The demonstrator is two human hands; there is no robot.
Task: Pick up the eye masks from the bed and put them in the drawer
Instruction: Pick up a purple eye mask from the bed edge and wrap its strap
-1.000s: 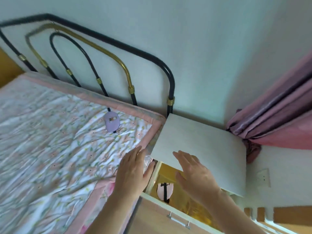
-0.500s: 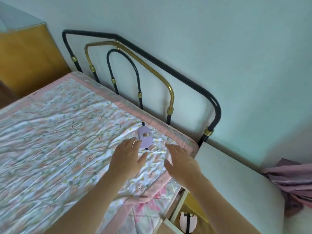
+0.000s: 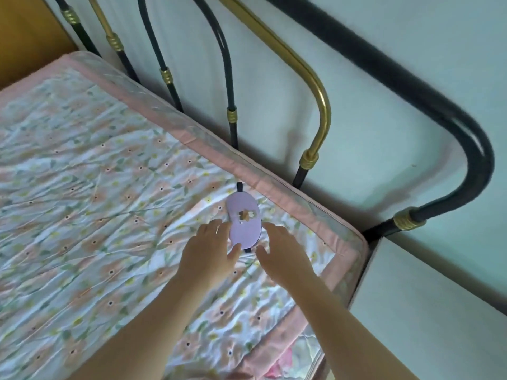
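Note:
A lilac eye mask (image 3: 244, 223) with a small flower print and a black strap lies flat on the floral bed quilt (image 3: 96, 215), close to the head end. My left hand (image 3: 211, 249) hovers at the mask's left edge with fingers spread and relaxed, its fingertips at the mask's rim. My right hand (image 3: 279, 250) is just right of the mask, fingers straight, holding nothing. The drawer is out of view.
A black and brass metal headboard (image 3: 318, 105) rises behind the mask against a pale wall. The white top of the bedside cabinet (image 3: 428, 311) stands at the right of the bed. A yellow wooden panel (image 3: 24, 31) shows at the far left.
Both hands have moved from the open drawer over the bed up to the lilac mask, and now flank it. The view has closed in and the drawer has left the frame.

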